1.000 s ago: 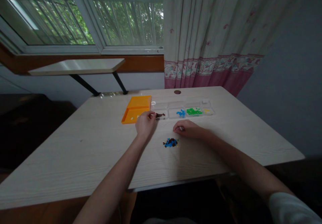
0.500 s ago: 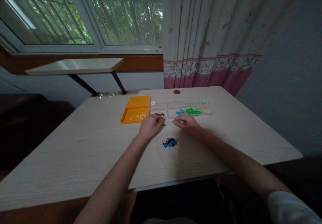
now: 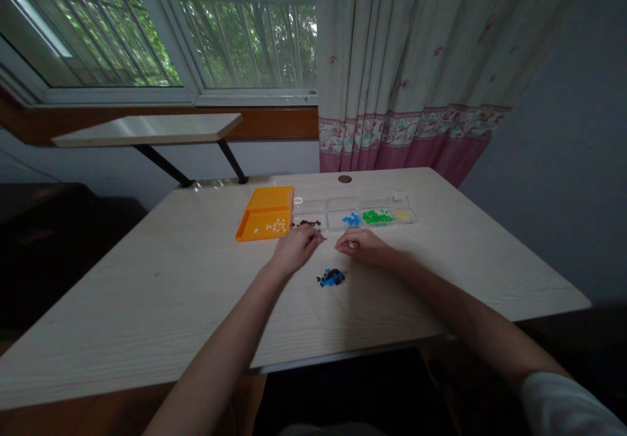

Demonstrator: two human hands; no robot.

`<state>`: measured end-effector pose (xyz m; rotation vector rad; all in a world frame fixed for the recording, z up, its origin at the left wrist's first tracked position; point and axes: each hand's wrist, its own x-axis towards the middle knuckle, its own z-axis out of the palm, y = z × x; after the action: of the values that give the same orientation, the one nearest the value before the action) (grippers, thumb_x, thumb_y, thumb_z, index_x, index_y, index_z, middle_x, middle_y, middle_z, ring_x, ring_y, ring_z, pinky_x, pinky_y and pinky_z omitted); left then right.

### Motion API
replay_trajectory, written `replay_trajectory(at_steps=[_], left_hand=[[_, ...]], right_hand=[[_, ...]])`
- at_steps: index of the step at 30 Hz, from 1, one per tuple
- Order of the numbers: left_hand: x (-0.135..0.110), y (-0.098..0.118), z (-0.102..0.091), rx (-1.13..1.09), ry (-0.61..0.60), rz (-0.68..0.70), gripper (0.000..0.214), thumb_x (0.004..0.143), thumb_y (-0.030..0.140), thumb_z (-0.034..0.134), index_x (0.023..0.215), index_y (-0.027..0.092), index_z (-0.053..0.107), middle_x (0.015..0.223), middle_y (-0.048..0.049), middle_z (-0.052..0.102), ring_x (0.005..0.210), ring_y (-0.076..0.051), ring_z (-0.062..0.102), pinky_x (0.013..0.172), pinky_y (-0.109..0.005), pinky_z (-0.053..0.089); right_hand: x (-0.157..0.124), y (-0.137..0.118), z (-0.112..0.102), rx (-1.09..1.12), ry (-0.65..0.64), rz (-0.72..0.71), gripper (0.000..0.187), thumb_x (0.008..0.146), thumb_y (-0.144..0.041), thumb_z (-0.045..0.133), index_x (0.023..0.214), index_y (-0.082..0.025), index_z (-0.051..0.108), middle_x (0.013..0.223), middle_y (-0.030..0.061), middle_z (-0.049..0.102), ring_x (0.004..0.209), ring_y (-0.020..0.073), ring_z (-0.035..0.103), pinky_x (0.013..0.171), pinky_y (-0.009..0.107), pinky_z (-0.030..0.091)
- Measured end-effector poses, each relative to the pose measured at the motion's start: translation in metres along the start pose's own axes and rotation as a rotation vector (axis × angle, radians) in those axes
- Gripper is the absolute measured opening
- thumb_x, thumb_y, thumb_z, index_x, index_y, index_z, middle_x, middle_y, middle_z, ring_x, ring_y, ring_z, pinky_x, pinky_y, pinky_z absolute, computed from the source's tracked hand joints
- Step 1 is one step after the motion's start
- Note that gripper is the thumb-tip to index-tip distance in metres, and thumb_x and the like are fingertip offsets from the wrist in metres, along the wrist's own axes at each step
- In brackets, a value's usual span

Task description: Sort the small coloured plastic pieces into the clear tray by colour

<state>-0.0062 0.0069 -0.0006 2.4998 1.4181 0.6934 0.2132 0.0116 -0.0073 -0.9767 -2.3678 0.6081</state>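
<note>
My left hand (image 3: pixel 296 248) is closed in a pinch just in front of the compartment with dark brown pieces (image 3: pixel 309 222). Whatever its fingertips hold is too small to make out. Across a narrow gap, my right hand (image 3: pixel 363 245) has its fingers curled together, their contents hidden. It rests near the front edge of a clear compartment tray (image 3: pixel 337 222), by the blue pieces (image 3: pixel 351 219) and green pieces (image 3: pixel 377 217). Nearer to me on the table lies a mixed pile of small pieces (image 3: pixel 332 277), mostly blue and dark brown with some yellow.
An orange open case (image 3: pixel 268 198) with white pieces (image 3: pixel 278 225) stands left of the tray. Yellow pieces (image 3: pixel 401 215) occupy the tray's right end. A raised shelf (image 3: pixel 151 129) on black legs spans the back left of the wooden table (image 3: pixel 196 305).
A dark piece by my left fingertips is out of sight now, and that hand has shifted slightly right. My right hand has dropped a little towards me, its fingers still curled.
</note>
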Motion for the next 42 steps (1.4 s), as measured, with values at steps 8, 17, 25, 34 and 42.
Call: replay_trajectory(at_steps=[8,17,25,34,42], left_hand=[[-0.002,0.008,-0.007,-0.108,0.363,0.151,0.018,0.086,0.028,0.048,0.086,0.015,0.062,0.082,-0.0061,0.062,0.078,-0.014,0.057,0.070,-0.024,0.045],[-0.004,0.009,-0.009,0.036,0.599,0.257,0.016,0.086,0.026,0.050,0.090,0.016,0.062,0.080,-0.0047,0.061,0.073,-0.011,0.058,0.065,-0.020,0.045],[-0.003,0.009,-0.009,0.012,0.554,0.153,0.020,0.086,0.030,0.049,0.088,0.018,0.064,0.081,-0.0046,0.063,0.074,-0.012,0.059,0.066,-0.021,0.045],[-0.002,-0.014,-0.003,0.221,0.485,-0.253,0.024,0.084,0.034,0.050,0.087,0.019,0.067,0.080,-0.0050,0.064,0.069,-0.017,0.059,0.055,-0.024,0.038],[-0.002,-0.012,-0.004,0.080,0.375,-0.123,0.027,0.085,0.035,0.047,0.087,0.018,0.068,0.082,-0.0059,0.065,0.070,-0.016,0.058,0.060,-0.024,0.041]], right_hand=[[-0.001,-0.001,0.002,-0.023,-0.092,-0.038,0.012,0.080,-0.021,0.056,0.084,-0.017,0.066,0.077,0.0033,0.063,0.069,0.0121,0.053,0.067,0.023,0.040],[0.001,0.001,0.002,-0.030,-0.124,-0.006,0.012,0.079,-0.020,0.056,0.083,-0.017,0.066,0.075,0.0025,0.063,0.067,0.0113,0.053,0.064,0.022,0.039],[0.000,-0.002,-0.001,-0.020,-0.167,0.032,0.014,0.080,-0.022,0.055,0.086,-0.017,0.066,0.079,0.0034,0.064,0.070,0.0124,0.053,0.067,0.023,0.039],[0.001,0.000,-0.001,0.020,-0.145,0.025,0.012,0.079,-0.021,0.055,0.082,-0.017,0.067,0.073,0.0019,0.061,0.063,0.0105,0.050,0.061,0.022,0.038],[0.001,0.002,0.002,0.047,-0.031,0.006,0.011,0.078,-0.022,0.058,0.081,-0.017,0.067,0.070,0.0013,0.059,0.060,0.0093,0.047,0.060,0.021,0.037]])
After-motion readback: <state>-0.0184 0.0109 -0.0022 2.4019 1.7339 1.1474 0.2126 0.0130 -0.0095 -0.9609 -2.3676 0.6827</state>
